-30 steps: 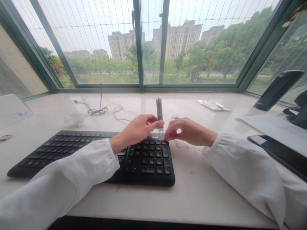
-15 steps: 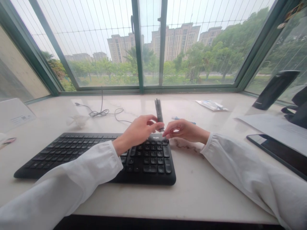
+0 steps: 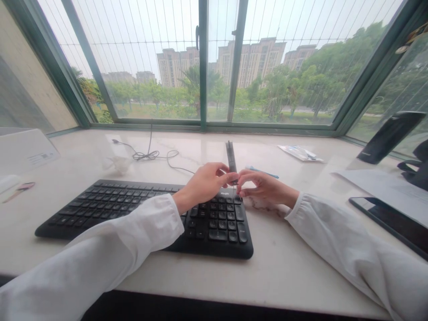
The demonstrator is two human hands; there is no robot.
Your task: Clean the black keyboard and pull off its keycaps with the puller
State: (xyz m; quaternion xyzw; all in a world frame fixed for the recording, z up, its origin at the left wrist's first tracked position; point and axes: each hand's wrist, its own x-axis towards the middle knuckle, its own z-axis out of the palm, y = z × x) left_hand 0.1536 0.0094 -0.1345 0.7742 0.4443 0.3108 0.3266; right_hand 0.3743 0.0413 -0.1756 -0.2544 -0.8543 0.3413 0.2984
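Note:
My left hand (image 3: 209, 183) is closed around the lower end of a narrow dark strip-shaped case (image 3: 231, 157), pinching it between thumb and fingers. The case stands nearly upright, tilted a little to the left. Close beside its lower end is my right hand (image 3: 264, 187), with thumb and forefinger pinched together. A very thin line shows near those fingertips, too small to name. Both hands are above the top right part of a black keyboard (image 3: 219, 247), over the number pad. Behind my right hand lies a slim blue pen-like stick (image 3: 264, 171).
A thin black cable (image 3: 147, 155) lies coiled at the back left, near a crumpled pale wad (image 3: 118, 166). A clear packet (image 3: 300, 153) is at the back right. A phone (image 3: 391, 223), white paper (image 3: 377, 183) and a black upright device (image 3: 389, 136) occupy the right side.
The whole view has shifted slightly, so things sit further right. My right hand has drawn closer to the lower end of the case, and its fingers look more curled. The left hand keeps its hold.

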